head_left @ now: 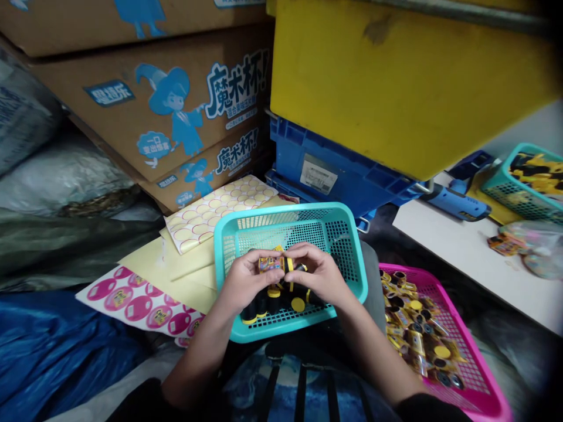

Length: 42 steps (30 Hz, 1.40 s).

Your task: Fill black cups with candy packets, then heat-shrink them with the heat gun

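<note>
Your left hand (244,282) and right hand (320,275) meet over the teal basket (285,210) on your lap; the fingers of both are closed around one small tube (273,263), held level just above the basket's floor, its colourful label facing up between your thumbs. The loose tubes (272,302), black with yellow caps, lie in the near part of the same basket, just below your hands. To the right, a pink basket (484,384) holds a heap of labelled ones; to the left lie a pink sticker sheet (132,299), near, and a yellow sticker sheet (220,205), farther off. You seem to be smoothing the label round the tube; the next move calls for a steady left-hand pinch while the right thumb presses the label's edge flat without creasing it.
</note>
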Each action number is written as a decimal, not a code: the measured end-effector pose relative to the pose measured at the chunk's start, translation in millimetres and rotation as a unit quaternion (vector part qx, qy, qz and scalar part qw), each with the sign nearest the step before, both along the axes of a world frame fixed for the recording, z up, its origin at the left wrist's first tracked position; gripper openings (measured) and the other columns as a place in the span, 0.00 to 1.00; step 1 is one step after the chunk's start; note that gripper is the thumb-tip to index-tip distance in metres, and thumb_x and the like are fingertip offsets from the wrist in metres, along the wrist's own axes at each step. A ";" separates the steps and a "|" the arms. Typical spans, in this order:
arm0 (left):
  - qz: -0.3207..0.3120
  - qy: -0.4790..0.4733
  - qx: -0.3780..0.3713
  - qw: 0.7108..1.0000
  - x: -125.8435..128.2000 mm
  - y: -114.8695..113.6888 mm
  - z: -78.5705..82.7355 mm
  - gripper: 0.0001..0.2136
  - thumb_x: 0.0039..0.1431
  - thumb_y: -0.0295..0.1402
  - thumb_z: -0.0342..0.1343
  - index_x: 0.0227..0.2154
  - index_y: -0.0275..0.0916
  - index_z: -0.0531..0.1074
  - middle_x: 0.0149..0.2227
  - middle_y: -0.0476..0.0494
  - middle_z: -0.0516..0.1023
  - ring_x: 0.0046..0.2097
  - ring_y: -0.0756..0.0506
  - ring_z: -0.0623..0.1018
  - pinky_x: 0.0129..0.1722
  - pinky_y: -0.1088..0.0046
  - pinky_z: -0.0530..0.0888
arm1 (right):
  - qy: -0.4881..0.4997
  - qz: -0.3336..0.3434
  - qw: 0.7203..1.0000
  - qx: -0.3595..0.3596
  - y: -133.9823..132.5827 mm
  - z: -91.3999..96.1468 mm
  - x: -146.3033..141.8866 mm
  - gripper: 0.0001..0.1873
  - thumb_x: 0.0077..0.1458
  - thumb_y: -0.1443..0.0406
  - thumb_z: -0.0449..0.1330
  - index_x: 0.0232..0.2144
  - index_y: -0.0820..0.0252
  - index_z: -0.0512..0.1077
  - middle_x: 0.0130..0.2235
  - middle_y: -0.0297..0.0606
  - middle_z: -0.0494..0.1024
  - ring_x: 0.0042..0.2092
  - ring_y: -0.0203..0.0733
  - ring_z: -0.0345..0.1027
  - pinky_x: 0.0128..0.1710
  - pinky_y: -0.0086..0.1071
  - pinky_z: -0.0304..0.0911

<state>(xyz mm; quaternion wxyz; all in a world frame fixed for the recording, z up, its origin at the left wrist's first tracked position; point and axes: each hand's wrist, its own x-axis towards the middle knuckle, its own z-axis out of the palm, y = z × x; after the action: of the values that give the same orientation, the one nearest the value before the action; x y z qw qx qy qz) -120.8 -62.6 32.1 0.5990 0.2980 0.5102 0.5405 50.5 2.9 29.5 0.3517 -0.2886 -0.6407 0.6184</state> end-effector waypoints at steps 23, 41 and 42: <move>-0.018 -0.083 0.017 0.996 23.3 -1.3 -6.6 0.19 0.42 0.35 0.69 0.39 0.41 0.71 0.32 0.49 0.78 0.31 0.51 0.77 0.31 0.77 0.74 | -0.010 -0.001 0.998 0.060 -20.7 -20.7 -10.1 0.25 0.58 0.50 0.55 0.55 0.50 0.63 0.54 0.43 0.65 0.54 0.47 0.61 0.52 0.43 0.61; 0.019 0.162 0.004 0.987 -9.0 17.0 -17.6 0.16 0.52 0.44 0.59 0.38 0.38 0.74 0.38 0.41 0.81 0.36 0.46 0.78 0.35 0.71 0.74 | -0.318 -0.054 0.908 0.267 32.3 -47.5 24.9 0.17 0.52 0.59 0.62 0.44 0.58 0.74 0.41 0.44 0.73 0.46 0.51 0.63 0.49 0.49 0.60; 0.027 0.160 0.002 0.987 -10.0 17.3 -17.7 0.16 0.52 0.44 0.59 0.38 0.38 0.74 0.38 0.41 0.81 0.36 0.46 0.78 0.35 0.72 0.74 | -0.299 -0.026 0.913 0.275 43.1 -51.9 4.4 0.20 0.47 0.60 0.66 0.45 0.56 0.73 0.43 0.42 0.72 0.47 0.50 0.63 0.49 0.46 0.60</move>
<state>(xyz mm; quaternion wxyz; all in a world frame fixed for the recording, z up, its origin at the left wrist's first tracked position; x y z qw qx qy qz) -130.9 -45.3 14.3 0.4946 0.3678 0.6063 0.5025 54.8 46.0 -22.4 0.2250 -0.3683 -0.8530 0.2935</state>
